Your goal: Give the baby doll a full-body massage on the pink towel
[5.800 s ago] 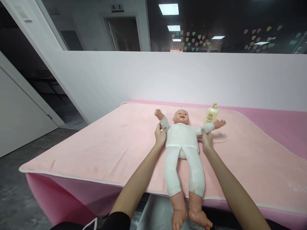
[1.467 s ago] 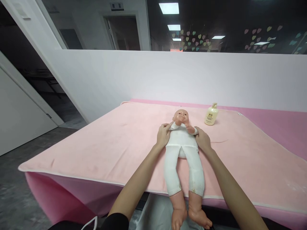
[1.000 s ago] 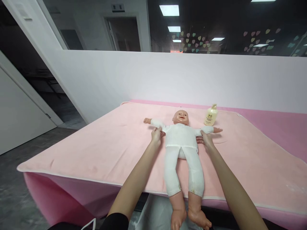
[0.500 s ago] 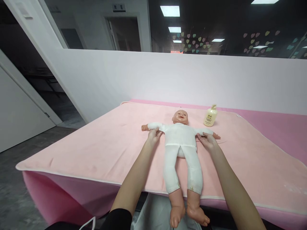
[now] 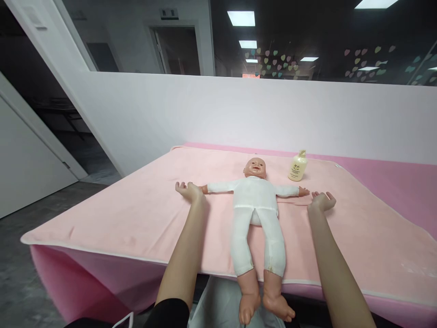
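A baby doll (image 5: pixel 255 196) with a white cloth body lies face up, its arms spread sideways and its feet past the table's front edge. Beside the doll's hand on the left of the view is my left hand (image 5: pixel 190 191), palm up with loosely curled fingers apart and nothing in them. My right hand (image 5: pixel 322 201) rests just beyond the doll's other hand, turned upward, its fingers parted and holding nothing. Behind the doll's arm on the right stands a pale yellow pump bottle (image 5: pixel 297 166).
A pink blanket (image 5: pixel 129 205) with a white edge covers the table. Behind it rises a white wall (image 5: pixel 259 114) with dark glass above. At the far left is a white door (image 5: pixel 30 159) beside grey floor.
Both hands have moved outward from the doll's upper arms to beyond its hands, and their fingers have turned outward. The doll's arms now lie straighter.
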